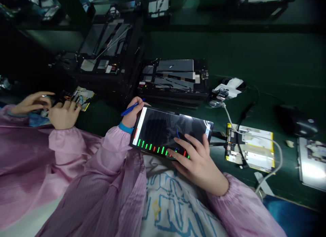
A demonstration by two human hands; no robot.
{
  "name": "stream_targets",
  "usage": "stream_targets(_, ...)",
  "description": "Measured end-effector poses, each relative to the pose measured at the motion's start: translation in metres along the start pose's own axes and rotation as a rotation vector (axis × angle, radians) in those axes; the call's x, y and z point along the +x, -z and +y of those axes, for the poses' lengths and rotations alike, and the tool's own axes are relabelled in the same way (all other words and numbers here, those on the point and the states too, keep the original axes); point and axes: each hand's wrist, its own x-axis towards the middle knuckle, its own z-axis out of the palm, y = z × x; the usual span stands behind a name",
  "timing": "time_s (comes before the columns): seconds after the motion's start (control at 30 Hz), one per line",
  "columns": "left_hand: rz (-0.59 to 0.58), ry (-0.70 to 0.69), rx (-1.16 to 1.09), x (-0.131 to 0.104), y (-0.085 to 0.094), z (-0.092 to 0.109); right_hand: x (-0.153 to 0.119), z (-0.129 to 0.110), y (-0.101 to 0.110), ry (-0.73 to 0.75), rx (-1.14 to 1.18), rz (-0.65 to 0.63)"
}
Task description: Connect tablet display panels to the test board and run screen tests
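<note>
A tablet-like screen (pixel 163 128) with green and red marks along its lower edge lies tilted in front of me. My left hand (pixel 132 112) grips its upper left corner and also holds a blue pen (pixel 129 108); a blue band circles that wrist. Over the right part of the screen, my right hand (pixel 195 157) has its fingers spread, with fingertips at or just above the glass. Dark cables run from the screen's right side to a yellow-edged battery pack (pixel 257 148).
Stacks of opened devices (pixel 175 74) stand behind the screen and at back left (pixel 107 43). Right: a white cable (pixel 280 155), adapter (pixel 230 87), black mouse (pixel 296 120) and silver device (pixel 313 162). At left, another person's hands (pixel 63 114) touch a small part (pixel 84 96).
</note>
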Motion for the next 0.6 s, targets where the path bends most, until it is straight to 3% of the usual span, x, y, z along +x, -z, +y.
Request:
stream_targets(0.1, 0.008, 0.014, 0.010, 0.001, 0.001, 0.000, 0.002, 0.000, 0.004, -0.004, 0.015, -0.012)
stream_targets(0.2, 0.024, 0.016, 0.004, 0.002, -0.001, 0.003, 0.000, 0.017, 0.014, -0.061, -0.003, 0.069)
stream_targets(0.37, 0.035, 0.032, 0.012, 0.004, -0.004, 0.011, -0.016, 0.092, 0.035, -0.431, -0.201, 0.191)
stream_targets(0.47, 0.055, 0.053, 0.044, 0.005, -0.002, 0.012, -0.017, 0.135, 0.038, -0.593, -0.210, 0.162)
stream_targets(0.6, 0.054, 0.051, 0.076, 0.007, -0.001, 0.013, 0.007, 0.167, 0.036, -0.758, -0.059, 0.077)
